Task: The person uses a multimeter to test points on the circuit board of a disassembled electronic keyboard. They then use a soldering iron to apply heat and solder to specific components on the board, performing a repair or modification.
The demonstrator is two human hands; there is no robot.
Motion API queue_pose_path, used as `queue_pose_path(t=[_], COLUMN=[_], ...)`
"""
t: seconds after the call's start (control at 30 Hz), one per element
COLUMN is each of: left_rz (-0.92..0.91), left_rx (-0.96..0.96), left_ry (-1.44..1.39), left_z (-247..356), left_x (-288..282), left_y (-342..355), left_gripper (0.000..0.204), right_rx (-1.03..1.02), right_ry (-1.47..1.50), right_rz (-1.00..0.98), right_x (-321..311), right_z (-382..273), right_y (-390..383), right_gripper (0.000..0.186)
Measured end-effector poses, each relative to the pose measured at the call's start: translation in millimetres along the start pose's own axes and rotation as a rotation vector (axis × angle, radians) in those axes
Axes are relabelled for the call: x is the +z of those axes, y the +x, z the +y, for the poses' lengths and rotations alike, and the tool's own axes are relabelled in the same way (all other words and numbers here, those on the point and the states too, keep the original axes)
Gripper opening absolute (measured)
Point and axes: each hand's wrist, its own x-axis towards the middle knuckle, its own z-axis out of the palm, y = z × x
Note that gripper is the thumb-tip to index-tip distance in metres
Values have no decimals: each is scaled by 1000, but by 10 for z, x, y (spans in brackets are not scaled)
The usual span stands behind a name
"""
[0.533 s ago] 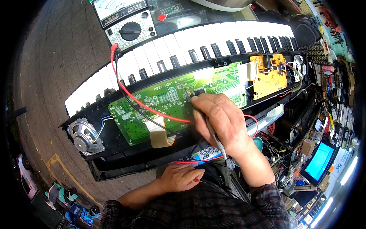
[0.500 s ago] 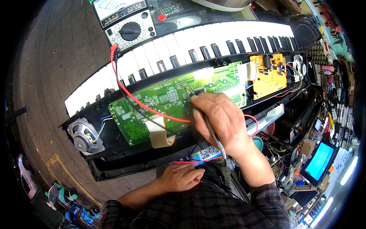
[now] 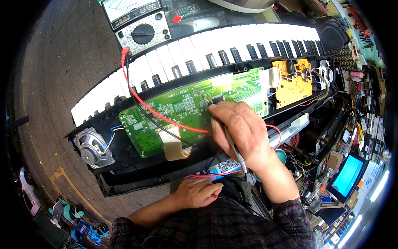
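A slim grey pen-shaped tool (image 3: 237,152) is gripped in my right hand (image 3: 242,130), with its thin tip at the green circuit board (image 3: 157,103) beside a black chip (image 3: 217,99). Whether the tip touches the board, I cannot tell. Low in front of my body, my left hand (image 3: 194,192) is closed round a red test probe (image 3: 214,195), its metal point sticking out to the right. The board lies in an opened electronic keyboard (image 3: 182,52), below the white and black keys. Red and black test leads (image 3: 154,113) cross over it from an analogue multimeter (image 3: 141,35).
A ribbon cable (image 3: 173,147) bends off the board's lower edge. Speakers (image 3: 92,147) sit at both ends of the case, and an orange board (image 3: 293,83) lies at right. A lit screen (image 3: 348,176) stands among cluttered parts and wires. Paved ground (image 3: 54,83) extends at left.
Both hands hold nearly the same pose. The multimeter and keyboard appear shifted very slightly to the right in the picture.
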Motion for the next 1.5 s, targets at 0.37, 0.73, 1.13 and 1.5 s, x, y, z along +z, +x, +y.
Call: queue_pose_path(t=[0.37,0.73,1.13,1.5], left_rz=[-51,-25,-10,-15], left_rx=[-52,-6,-9,-6], left_ry=[60,29,32,72], left_z=[50,9,9,27], left_x=[-44,-15,-6,-18], left_y=[8,-12,-25,-18], left_gripper=[34,47,47,45], right_rx=[5,13,6,11], right_ry=[-39,-16,-11,-13], right_rz=[-16,-8,-8,-7], right_x=[0,-3,2,-2], right_z=[1,-4,-1,-6], right_y=[-13,1,-3,0], right_gripper=[39,37,38,37])
